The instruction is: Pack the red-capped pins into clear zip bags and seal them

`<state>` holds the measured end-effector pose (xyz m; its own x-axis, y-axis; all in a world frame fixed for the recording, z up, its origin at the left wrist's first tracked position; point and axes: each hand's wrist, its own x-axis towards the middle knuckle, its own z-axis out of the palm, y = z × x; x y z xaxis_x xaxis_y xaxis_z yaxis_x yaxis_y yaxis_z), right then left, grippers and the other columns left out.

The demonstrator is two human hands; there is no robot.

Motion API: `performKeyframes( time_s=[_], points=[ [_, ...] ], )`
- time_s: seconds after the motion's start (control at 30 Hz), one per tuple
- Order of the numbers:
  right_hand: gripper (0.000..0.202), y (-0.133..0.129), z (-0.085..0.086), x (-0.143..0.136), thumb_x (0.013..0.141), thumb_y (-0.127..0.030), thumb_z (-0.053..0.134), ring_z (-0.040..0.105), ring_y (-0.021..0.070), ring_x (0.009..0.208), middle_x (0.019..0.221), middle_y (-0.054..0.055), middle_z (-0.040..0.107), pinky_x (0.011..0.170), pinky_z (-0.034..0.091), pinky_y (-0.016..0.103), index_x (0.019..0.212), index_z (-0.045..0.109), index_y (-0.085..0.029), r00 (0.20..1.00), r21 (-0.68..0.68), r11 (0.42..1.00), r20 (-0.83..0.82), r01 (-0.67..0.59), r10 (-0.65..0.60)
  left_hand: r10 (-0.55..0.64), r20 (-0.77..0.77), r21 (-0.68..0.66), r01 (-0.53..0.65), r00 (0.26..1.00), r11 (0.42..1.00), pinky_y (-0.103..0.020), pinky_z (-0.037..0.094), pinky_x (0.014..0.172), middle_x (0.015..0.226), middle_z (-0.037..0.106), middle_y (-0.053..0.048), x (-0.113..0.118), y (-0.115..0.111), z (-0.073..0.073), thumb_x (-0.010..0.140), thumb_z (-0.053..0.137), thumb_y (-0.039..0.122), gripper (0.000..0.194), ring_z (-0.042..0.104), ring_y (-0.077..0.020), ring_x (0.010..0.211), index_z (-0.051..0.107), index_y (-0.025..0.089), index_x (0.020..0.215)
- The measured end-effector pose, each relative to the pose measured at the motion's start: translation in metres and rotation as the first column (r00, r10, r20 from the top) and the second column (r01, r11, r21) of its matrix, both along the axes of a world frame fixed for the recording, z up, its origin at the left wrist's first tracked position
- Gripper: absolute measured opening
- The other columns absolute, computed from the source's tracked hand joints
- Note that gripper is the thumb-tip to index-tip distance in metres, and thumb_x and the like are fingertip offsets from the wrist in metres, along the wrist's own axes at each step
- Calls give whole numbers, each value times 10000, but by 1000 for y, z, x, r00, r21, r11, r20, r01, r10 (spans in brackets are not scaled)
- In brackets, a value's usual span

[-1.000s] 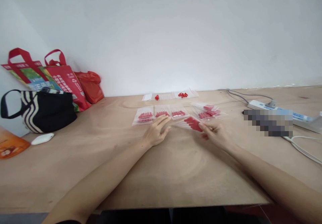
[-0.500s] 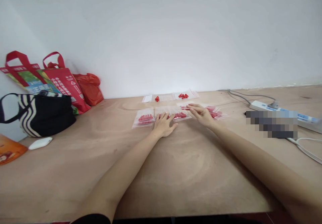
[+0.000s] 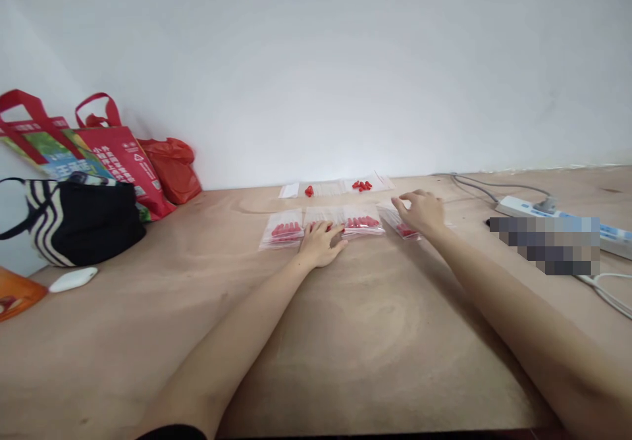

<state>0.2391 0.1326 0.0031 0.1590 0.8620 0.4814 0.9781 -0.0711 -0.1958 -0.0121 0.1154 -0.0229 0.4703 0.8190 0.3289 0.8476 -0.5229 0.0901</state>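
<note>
On the far left of the desk [image 3: 345,334] we see a striped bag [image 3: 74,219] and red bags [image 3: 116,153]. Next comes a row of little clear bags with red bits [image 3: 286,230]. Our left hand [image 3: 320,242] lies flat and open on the middle one. Our right hand [image 3: 422,211] rests on another small bag [image 3: 405,230], fingers curled loosely. A power strip [image 3: 557,219] sits far right.

A makeshift packing workplace in a plain room is suggested. A bare plywood tabletop [image 3: 345,334] is set against an unadorned white wall [image 3: 316,64]; shopping bags [image 3: 99,157] are stacked in the corner, a power strip [image 3: 533,208] is laid at the right, and small filled zip bags [image 3: 340,221] are lined up.
</note>
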Motion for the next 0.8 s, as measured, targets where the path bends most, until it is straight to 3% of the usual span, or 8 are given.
performKeyframes(
  time_s=[0.1, 0.23, 0.43, 0.8],
  points=[
    [512, 10, -11, 26, 699, -549, 470, 495, 286, 967, 1074, 126, 557, 750, 347, 378, 1059, 581, -202, 999, -155, 987, 22, 38, -35, 1, 3, -3, -1, 1000, 1000, -459, 253, 957, 1167, 478, -59, 0, 0, 0, 822, 423, 451, 392, 404, -236, 1110, 459, 283, 1174],
    [399, 17, -26, 37, 726, -429, 455, 553, 229, 855, 973, 121, 599, 655, 372, 292, 987, 616, -175, 1000, -271, 963, 16, 13, -9, 8, 13, -3, -8, 1000, 1000, -448, 252, 963, 1169, 481, -58, 0, 0, -1, 817, 434, 442, 392, 402, -234, 1113, 465, 267, 1167],
    [302, 16, -26, 26, 745, -229, 402, 554, 226, 835, 918, 147, 608, 634, 362, 290, 886, 650, -129, 996, -223, 973, 71, 63, -49, -1, 29, 21, 0, 1000, 1000, -437, 257, 967, 1156, 492, -59, -1, 1, -3, 818, 441, 425, 370, 413, -229, 1103, 491, 247, 1138],
    [321, 8, -33, 18, 808, -319, 353, 523, 241, 859, 916, 93, 619, 651, 354, 333, 858, 644, -193, 989, -47, 991, -66, 128, -131, -19, 101, 85, 10, 995, 996, -411, 310, 955, 1099, 516, -58, 0, -3, -1, 864, 392, 353, 301, 432, -213, 1078, 530, 225, 1098]
  ],
)
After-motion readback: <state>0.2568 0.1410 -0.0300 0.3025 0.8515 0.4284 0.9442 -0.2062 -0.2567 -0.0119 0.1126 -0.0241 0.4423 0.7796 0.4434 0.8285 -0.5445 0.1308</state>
